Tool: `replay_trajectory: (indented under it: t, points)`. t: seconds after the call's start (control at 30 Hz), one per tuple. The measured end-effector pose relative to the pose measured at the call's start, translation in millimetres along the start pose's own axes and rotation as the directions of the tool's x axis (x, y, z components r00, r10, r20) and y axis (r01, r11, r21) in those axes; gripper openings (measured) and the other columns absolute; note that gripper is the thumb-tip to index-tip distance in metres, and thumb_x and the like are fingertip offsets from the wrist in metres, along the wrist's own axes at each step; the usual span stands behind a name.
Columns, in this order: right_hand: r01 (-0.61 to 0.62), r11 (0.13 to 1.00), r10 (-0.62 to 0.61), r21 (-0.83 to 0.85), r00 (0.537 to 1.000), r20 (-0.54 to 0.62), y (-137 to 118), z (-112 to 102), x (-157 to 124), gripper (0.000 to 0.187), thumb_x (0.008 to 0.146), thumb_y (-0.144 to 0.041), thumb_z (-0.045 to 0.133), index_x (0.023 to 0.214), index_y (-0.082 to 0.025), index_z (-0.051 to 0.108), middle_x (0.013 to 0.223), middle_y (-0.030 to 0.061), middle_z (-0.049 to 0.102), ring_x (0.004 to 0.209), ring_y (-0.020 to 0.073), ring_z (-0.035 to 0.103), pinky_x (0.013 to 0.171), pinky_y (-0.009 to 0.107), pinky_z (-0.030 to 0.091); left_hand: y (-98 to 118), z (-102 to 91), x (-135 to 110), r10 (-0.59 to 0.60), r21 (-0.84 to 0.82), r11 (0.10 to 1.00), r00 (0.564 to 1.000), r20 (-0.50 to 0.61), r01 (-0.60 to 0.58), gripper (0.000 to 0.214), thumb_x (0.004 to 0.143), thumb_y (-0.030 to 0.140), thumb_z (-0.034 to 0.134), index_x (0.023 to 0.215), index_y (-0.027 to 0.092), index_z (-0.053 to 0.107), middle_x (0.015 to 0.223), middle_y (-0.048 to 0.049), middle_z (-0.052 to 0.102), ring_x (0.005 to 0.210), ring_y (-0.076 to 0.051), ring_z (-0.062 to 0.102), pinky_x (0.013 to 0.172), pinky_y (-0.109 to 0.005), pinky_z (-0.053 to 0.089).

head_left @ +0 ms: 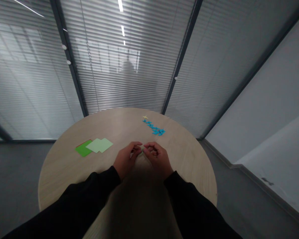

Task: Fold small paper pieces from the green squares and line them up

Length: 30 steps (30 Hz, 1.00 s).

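My left hand [126, 157] and my right hand [158, 156] meet over the middle of the round table, thumbs and fingertips pinched together. Between the fingertips shows a sliver of a small pale green piece of paper [142, 150]; most of it is hidden by the fingers, so its shape cannot be made out. Beyond my right hand lie several small blue folded paper pieces [154, 128] in a slanting row. A yellow star-like paper piece [145, 117] sits at the row's far end.
Left of my left hand, pale green paper sheets [99, 145] overlap a bright green sheet [83, 149], with a thin red edge showing behind it. The wooden table [72, 169] has a curved rim. Blinds behind glass [124, 86] stand past it, and a white wall [269, 132] is at right.
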State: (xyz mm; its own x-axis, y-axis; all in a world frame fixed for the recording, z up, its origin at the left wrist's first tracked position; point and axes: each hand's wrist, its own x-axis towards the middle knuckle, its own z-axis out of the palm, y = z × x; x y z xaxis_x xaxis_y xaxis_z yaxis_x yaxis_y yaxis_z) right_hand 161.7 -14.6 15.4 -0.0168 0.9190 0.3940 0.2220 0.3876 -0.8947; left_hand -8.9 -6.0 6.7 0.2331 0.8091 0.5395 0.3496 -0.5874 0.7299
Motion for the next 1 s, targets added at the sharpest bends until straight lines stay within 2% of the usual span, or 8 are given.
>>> replay_trajectory:
  t: [0.13, 0.23, 0.37, 0.5, 0.6, 0.67, 0.87, 1.0]
  points:
    - [-0.110, 0.992, 0.110, 0.057, 0.994, 0.018, -1.2, -2.3, 1.4, 0.020, 0.080, -0.038, 0.068, 0.085, -0.019, 0.066, 0.069, -0.0008, 0.059, 0.058, 0.0122, 0.052, 0.054, 0.025, 0.043, -1.2, -3.4, 1.6, 0.057, 0.153, 0.986, 0.997, 0.055, -0.065, 0.019, 0.096, 0.022, 0.053, 0.112, 0.021, 0.062, 0.102, -0.0073, 0.075, 0.094, -0.022, 0.071, 0.083, -0.037, 0.055]
    - [-0.231, 0.958, 0.215, 0.172, 0.971, 0.108, 0.6, -3.9, 2.6, 0.019, 0.077, -0.037, 0.069, 0.079, -0.019, 0.064, 0.061, -0.0033, 0.055, 0.055, 0.0117, 0.050, 0.054, 0.025, 0.043, -2.2, -7.2, 4.2, 0.103, 0.200, 0.971, 0.986, 0.133, -0.128, 0.020, 0.097, 0.023, 0.049, 0.110, 0.020, 0.064, 0.104, -0.0091, 0.074, 0.097, -0.023, 0.069, 0.087, -0.039, 0.054]
    - [-0.412, 0.844, 0.346, 0.343, 0.907, 0.239, 2.1, -5.1, 1.9, 0.017, 0.074, -0.032, 0.070, 0.071, -0.019, 0.060, 0.063, -0.0028, 0.054, 0.057, 0.0112, 0.049, 0.054, 0.023, 0.042, -2.8, -10.3, 6.3, 0.123, 0.176, 0.970, 0.966, 0.225, -0.165, 0.021, 0.098, 0.025, 0.048, 0.108, 0.020, 0.066, 0.101, -0.0090, 0.073, 0.096, -0.023, 0.067, 0.087, -0.039, 0.053]
    - [-0.512, 0.742, 0.375, 0.433, 0.853, 0.364, 3.4, -7.2, 0.6, 0.016, 0.074, -0.031, 0.066, 0.068, -0.018, 0.059, 0.064, -0.0015, 0.053, 0.059, 0.0117, 0.048, 0.053, 0.023, 0.040, -1.1, -10.6, 5.8, 0.147, 0.107, 0.978, 0.955, 0.258, -0.180, 0.021, 0.098, 0.025, 0.049, 0.107, 0.023, 0.067, 0.101, -0.0075, 0.072, 0.097, -0.022, 0.066, 0.089, -0.037, 0.052]
    - [-0.578, 0.662, 0.414, 0.478, 0.813, 0.410, 5.9, -8.2, 0.3, 0.014, 0.073, -0.031, 0.065, 0.072, -0.017, 0.061, 0.065, -0.0013, 0.054, 0.058, 0.0112, 0.048, 0.054, 0.024, 0.040, 0.1, -10.2, 5.3, 0.164, 0.051, 0.982, 0.953, 0.256, -0.183, 0.022, 0.097, 0.022, 0.048, 0.109, 0.023, 0.067, 0.103, -0.0073, 0.072, 0.098, -0.021, 0.066, 0.089, -0.036, 0.051]
    - [-0.599, 0.628, 0.436, 0.496, 0.799, 0.413, 7.6, -8.2, 0.4, 0.016, 0.074, -0.031, 0.066, 0.076, -0.016, 0.064, 0.066, -0.0007, 0.056, 0.059, 0.0110, 0.050, 0.056, 0.024, 0.042, 0.0, -9.9, 5.2, 0.172, 0.018, 0.983, 0.953, 0.251, -0.182, 0.023, 0.097, 0.020, 0.048, 0.109, 0.023, 0.067, 0.102, -0.0071, 0.071, 0.097, -0.020, 0.065, 0.088, -0.035, 0.051]
    - [-0.585, 0.579, 0.449, 0.568, 0.811, 0.376, 11.8, -7.0, 2.6, 0.019, 0.073, -0.032, 0.073, 0.073, -0.016, 0.063, 0.066, -0.0009, 0.059, 0.056, 0.0098, 0.051, 0.057, 0.024, 0.043, 0.5, -9.2, 6.2, 0.201, -0.060, 0.979, 0.952, 0.232, -0.192, 0.013, 0.094, 0.016, 0.051, 0.092, 0.020, 0.063, 0.096, -0.0067, 0.065, 0.094, -0.019, 0.062, 0.087, -0.034, 0.049]
    - [-0.585, 0.598, 0.454, 0.549, 0.811, 0.370, 11.6, -6.6, 3.0, 0.021, 0.073, -0.033, 0.073, 0.074, -0.016, 0.061, 0.068, -0.0011, 0.058, 0.055, 0.0093, 0.050, 0.058, 0.024, 0.044, 2.7, -9.7, 7.1, 0.202, -0.086, 0.979, 0.950, 0.239, -0.187, 0.007, 0.091, 0.016, 0.055, 0.091, 0.020, 0.061, 0.099, -0.0070, 0.063, 0.096, -0.020, 0.059, 0.088, -0.036, 0.049]
